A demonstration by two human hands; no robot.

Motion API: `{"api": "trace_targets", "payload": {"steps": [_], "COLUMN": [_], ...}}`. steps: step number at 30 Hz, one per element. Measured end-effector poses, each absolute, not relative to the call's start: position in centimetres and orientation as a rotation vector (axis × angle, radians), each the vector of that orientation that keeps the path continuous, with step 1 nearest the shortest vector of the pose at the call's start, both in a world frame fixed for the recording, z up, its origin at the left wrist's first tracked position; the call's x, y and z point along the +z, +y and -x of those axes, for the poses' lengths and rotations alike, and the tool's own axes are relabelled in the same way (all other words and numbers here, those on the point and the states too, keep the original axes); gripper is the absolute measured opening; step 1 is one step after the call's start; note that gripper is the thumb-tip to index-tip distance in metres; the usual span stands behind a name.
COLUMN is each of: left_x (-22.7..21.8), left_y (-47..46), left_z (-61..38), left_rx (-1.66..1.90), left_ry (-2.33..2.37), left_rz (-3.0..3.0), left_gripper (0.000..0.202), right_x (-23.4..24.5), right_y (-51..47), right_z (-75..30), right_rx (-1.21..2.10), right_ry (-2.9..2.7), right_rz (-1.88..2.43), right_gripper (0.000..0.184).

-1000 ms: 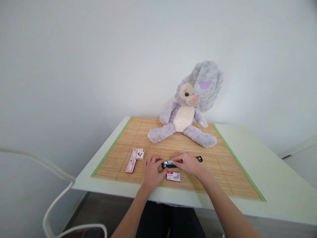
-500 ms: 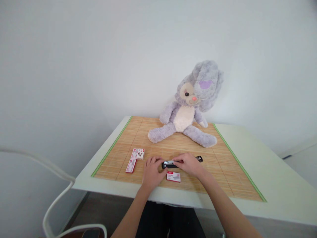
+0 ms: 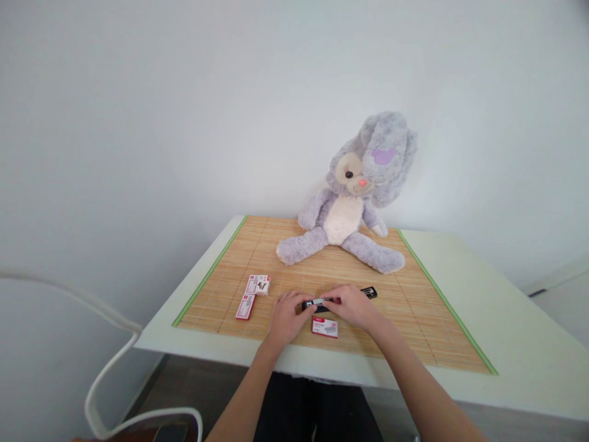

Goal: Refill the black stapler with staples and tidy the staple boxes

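Note:
A black stapler (image 3: 324, 307) lies opened out on the bamboo mat (image 3: 221, 307), its silvery channel facing up. My left hand (image 3: 288, 317) grips the stapler's left end, the thumb laid over the metal part. My right hand (image 3: 352, 304) pinches at the middle of the stapler with thumb and fingertips; whether a small staple strip is between them I cannot make out. Past the right hand, the stapler's far end (image 3: 369, 293) sticks out. Just in front of the stapler lies a red and white staple box (image 3: 324, 327).
Left of my hands sit a white box with a dark picture (image 3: 262, 285) and a red and white box (image 3: 245, 306). A grey plush rabbit (image 3: 344, 218) sits at the back against the wall. A white cable (image 3: 110, 362) loops at the left, beside the white table (image 3: 156, 334).
My left thumb has moved up from the stapler's near side onto its metal channel. The right hand stays at about the same spot. The whole view has shifted very slightly.

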State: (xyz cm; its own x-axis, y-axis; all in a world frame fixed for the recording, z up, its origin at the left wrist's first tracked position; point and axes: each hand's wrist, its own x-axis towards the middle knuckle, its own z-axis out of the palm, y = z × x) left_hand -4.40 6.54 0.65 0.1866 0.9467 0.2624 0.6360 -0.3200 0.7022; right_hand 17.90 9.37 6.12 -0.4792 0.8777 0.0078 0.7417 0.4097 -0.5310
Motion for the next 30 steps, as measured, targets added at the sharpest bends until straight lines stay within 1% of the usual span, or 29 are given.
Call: {"api": "trace_targets", "payload": {"steps": [11,23,30], "left_x": [0.3,0.1,0.2], "left_y": [6.4,6.4,6.4], "left_z": [4.5,4.5,4.5], "left_rx": [1.005,1.011,1.014], "left_ry": [1.437,1.427,1.428], "left_rz": [-1.999,-1.987,-1.985], "left_gripper": [0.019,0.019,0.021], "right_x": [6.2,6.5,6.6], "right_y": [9.2,9.3,9.0], "right_z": [-17.7,-16.9,-15.9], "right_rx": [0.668,0.488,0.515], "right_ry": [-2.414,-2.517,-2.511], "right_rz": [1.433,1.432,1.451], "right_gripper": [0.025,0.024,0.024]}}
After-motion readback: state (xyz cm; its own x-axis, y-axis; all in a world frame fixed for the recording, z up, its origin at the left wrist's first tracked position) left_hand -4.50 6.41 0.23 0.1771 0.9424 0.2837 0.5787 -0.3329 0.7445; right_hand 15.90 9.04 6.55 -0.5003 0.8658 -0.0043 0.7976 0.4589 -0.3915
